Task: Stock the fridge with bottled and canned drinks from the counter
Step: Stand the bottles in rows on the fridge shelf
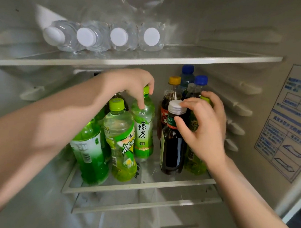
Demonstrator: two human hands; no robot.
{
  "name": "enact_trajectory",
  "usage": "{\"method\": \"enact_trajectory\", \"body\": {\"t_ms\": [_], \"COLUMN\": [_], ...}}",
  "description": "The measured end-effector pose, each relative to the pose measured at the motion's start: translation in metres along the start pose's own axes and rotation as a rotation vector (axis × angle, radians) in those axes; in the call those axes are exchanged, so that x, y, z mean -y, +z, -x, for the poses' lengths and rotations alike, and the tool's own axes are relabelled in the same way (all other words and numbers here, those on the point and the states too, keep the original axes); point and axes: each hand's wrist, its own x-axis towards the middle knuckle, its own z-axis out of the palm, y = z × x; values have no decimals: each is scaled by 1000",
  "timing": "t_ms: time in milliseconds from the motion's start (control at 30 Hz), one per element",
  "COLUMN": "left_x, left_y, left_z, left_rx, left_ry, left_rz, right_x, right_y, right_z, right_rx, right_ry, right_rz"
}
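Note:
Both my hands reach into the open fridge over its middle glass shelf [139, 187]. My left hand [130, 83] grips the neck of an upright green tea bottle [143, 131]. My right hand [203, 124] holds the neck of a dark bottle with a white cap [171, 152], thumb below the cap and fingers on top. Behind that hand stands a yellow-green bottle [194, 162], partly hidden. More green bottles [121, 142] stand at the left, under my left forearm.
A cola bottle with a yellow cap [172, 92] and two blue-capped bottles [199, 83] stand at the shelf's back right. Several clear water bottles [102, 37] lie on the upper shelf [132, 60]. A blue sticker [290, 118] covers the right wall. Bare shelf shows between the bottle groups.

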Motion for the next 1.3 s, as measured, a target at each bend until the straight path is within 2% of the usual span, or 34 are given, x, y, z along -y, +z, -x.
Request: {"method": "enact_trajectory", "body": {"t_ms": [533, 767, 1300], "left_x": [12, 18, 12], "left_y": [-4, 2, -3], "left_z": [-78, -99, -109], "left_rx": [60, -16, 8], "left_ry": [4, 40, 15], "left_rz": [-123, -190, -46], "right_x": [-4, -4, 0], "right_y": [6, 10, 7], "right_z": [1, 4, 6], "right_rx": [-75, -109, -108], "right_ry": [-53, -53, -52], "right_rz": [31, 45, 45]}}
